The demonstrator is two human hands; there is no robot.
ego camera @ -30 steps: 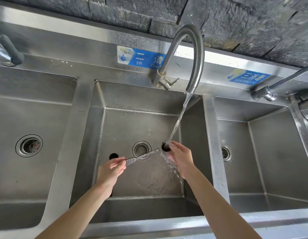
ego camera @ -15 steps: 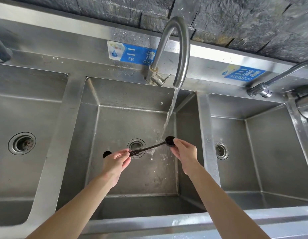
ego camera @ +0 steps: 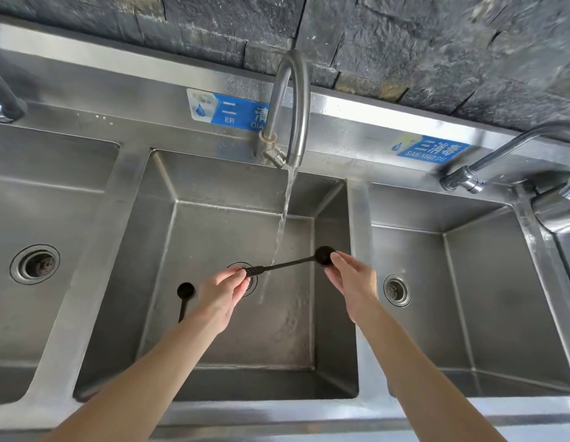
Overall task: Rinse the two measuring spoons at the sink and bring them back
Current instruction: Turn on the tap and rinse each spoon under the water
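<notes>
Left hand (ego camera: 224, 290): fingers curled, thumb and fingertips pinching the handle end of a black measuring spoon (ego camera: 287, 264). Right hand (ego camera: 352, 280): fingertips against the round bowl of the same spoon, fingers only slightly bent; whether they grip or just touch it, cannot tell. Spoon held roughly level above the middle basin (ego camera: 169, 224), bowl end a little higher and to the right. Water stream (ego camera: 282, 224) falls from the curved tap (ego camera: 296, 100) and crosses the handle between the two hands, closer to the bowl end.

Second black measuring spoon (ego camera: 184, 298) lies on the basin floor, just left of the left hand, bowl toward the back wall, handle running toward the person; lower end hidden behind the left forearm. Not touched by either hand.

Surface: stainless steel sink unit, wet and dull on the floor of the middle basin. Left basin (ego camera: 9, 202) and right basin (ego camera: 500, 282) flank it. Dark rough stone wall (ego camera: 405, 43) behind the steel back panel.

Counts: spoons 2; basins 3; drains visible 3 (middle one partly covered by the left hand); taps 3, only the middle one running, left one cut off at the frame edge; blue labels (ego camera: 228, 110) on the back panel 2
</notes>
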